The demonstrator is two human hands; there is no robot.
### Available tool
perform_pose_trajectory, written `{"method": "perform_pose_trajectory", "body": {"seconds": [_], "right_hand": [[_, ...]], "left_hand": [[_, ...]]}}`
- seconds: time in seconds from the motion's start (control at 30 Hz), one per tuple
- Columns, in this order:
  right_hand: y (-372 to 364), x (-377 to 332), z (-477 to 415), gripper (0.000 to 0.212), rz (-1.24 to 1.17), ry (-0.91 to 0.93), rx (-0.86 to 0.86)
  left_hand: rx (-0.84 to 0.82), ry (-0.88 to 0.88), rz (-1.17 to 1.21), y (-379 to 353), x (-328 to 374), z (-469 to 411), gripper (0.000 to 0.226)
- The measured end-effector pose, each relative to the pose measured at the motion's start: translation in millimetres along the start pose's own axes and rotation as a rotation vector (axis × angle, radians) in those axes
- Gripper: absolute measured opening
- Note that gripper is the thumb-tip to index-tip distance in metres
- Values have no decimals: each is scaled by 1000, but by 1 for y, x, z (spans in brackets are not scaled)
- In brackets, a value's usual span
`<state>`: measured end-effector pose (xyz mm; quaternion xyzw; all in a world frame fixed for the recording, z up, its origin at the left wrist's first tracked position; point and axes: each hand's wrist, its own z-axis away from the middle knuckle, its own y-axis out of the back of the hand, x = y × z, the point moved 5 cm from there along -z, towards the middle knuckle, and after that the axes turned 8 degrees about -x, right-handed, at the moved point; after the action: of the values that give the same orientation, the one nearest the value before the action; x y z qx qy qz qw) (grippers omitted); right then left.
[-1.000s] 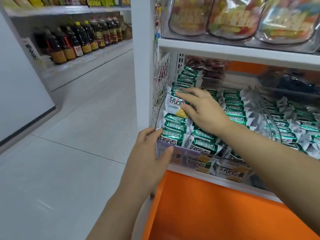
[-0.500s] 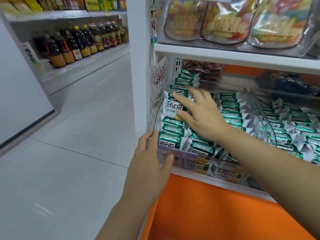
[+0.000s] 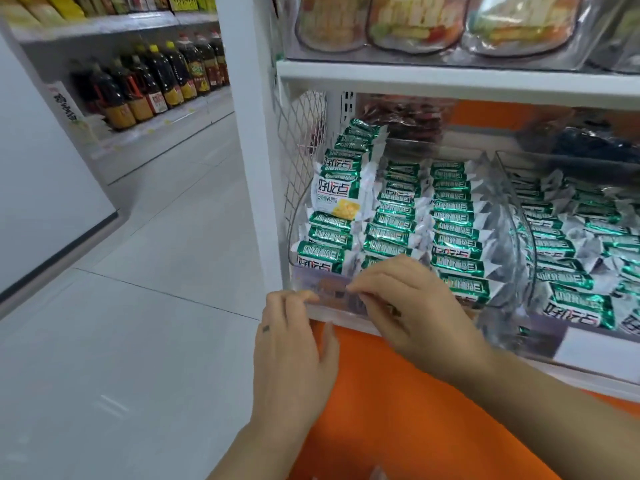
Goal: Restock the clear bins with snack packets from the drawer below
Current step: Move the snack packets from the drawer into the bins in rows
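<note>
Now the right hand (image 3: 412, 306) has left the snack packets (image 3: 453, 233) and come to the clear bin's (image 3: 329, 284) near front edge, beside the left hand (image 3: 291, 344). Fingers bend on it; gripping or not, I cannot tell. Bin looks full.

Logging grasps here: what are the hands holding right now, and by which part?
The left hand and right hand both appear to grip the leftmost clear bin by its front lip.
</note>
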<state>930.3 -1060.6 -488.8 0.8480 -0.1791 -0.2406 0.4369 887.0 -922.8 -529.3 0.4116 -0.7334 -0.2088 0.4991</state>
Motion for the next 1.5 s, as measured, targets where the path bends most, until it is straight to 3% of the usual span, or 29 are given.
{"method": "perform_pose_trajectory", "body": {"seconds": [0.1,0.2,0.33,0.5,0.63,0.67,0.73,0.77,0.8,0.9,1.07,1.17,1.5], "right_hand": [[-13,-2,32,24,-49,12,-41],[-36,9,73,26,-107,-49,-159],[-85,45,134,20,-137,-213,-466],[-143,93,227,45,-201,-544,-1052],[-167,96,274,62,-356,-642,-1261],[-174,93,281,76,-419,-651,-1291],[-188,85,292,131,-472,-581,-1408],[-193,82,296,144,-457,-544,-1465],[-198,80,299,143,-443,-525,-1495],[-204,69,297,124,-427,-486,-1513],[-212,69,309,121,-278,-504,-1561],[-211,66,311,98,-171,-490,-1541],[-182,92,273,84,-136,-604,-1200]], "left_hand": [[-160,77,-49,-19,-16,12,21],[-433,154,-214,-45,-35,33,25],[-685,226,-349,-68,-52,54,38],[-769,309,-326,-81,-64,59,47],[-744,353,-338,-92,-63,57,54],[-730,355,-345,-94,-62,56,54],[-710,354,-371,-97,-61,53,54],[-705,353,-386,-98,-61,52,54],[-703,354,-396,-99,-61,51,54],[-707,358,-409,-101,-61,50,55],[-723,365,-418,-102,-60,51,55],[-737,372,-419,-101,-60,52,57],[-838,382,-471,-99,-58,53,60]]}}
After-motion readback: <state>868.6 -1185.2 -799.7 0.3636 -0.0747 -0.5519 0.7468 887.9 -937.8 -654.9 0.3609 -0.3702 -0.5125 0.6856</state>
